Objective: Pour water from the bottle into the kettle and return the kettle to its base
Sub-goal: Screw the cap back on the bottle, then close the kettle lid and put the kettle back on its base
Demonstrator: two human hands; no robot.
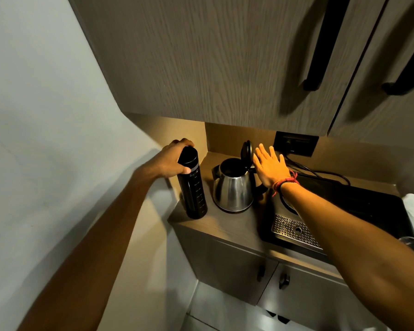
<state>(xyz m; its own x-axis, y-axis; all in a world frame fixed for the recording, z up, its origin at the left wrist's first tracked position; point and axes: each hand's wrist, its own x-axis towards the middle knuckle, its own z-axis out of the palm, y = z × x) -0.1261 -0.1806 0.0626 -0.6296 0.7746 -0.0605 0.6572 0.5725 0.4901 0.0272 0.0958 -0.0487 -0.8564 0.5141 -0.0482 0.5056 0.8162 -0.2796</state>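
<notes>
At centre frame I see the counter (234,226) boxed in: wall on the left, cupboards (225,63) low overhead, a black tray (359,206) filling the right. Upright near the counter's left edge stands the bottle (193,187), just beside the kettle (233,187), whose lid (246,151) is tipped up. My left hand (171,161) wraps the bottle's top. My right hand (270,167) hovers flat, fingers spread, holding nothing, just right of the lid.
</notes>
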